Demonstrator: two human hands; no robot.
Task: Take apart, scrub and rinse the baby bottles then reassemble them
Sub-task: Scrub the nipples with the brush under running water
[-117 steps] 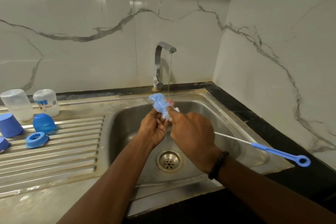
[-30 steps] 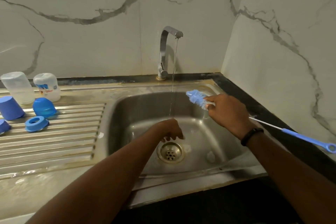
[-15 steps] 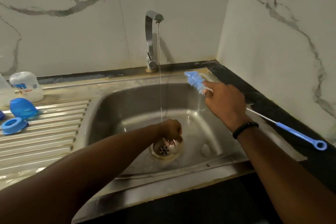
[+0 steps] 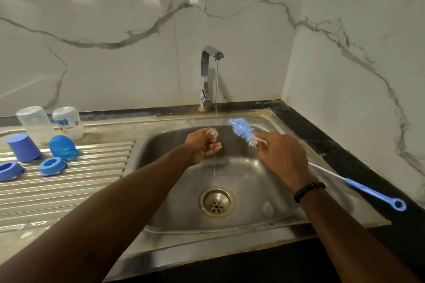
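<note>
My left hand [image 4: 203,145] sits at the centre of the frame under the thin stream from the tap [image 4: 208,76], fingers curled round a small clear piece that looks like a teat [image 4: 212,132] (it is half hidden by my fingers, so I cannot be sure). My right hand [image 4: 279,156] is just right of it, its grip closed on the wire stem of the bottle brush [image 4: 243,130] close behind the blue bristles, with the long handle trailing off to the lower right over the sink's rim [image 4: 287,131].

I judge the step in hand to be rinsing this small part. To do it well I should turn the piece slowly in the stream so water runs through as well as over it, and hold it firmly, since a wet, soft part could slip toward the drain [image 4: 216,202]. The brush should stay clear of the stream.

At the left of the frame, on the ribbed drainer of the bench, two clear bottles [image 4: 51,125] stand upside down beside blue caps [image 4: 42,147] and blue screw rings [image 4: 51,165], all awaiting reassembly.
</note>
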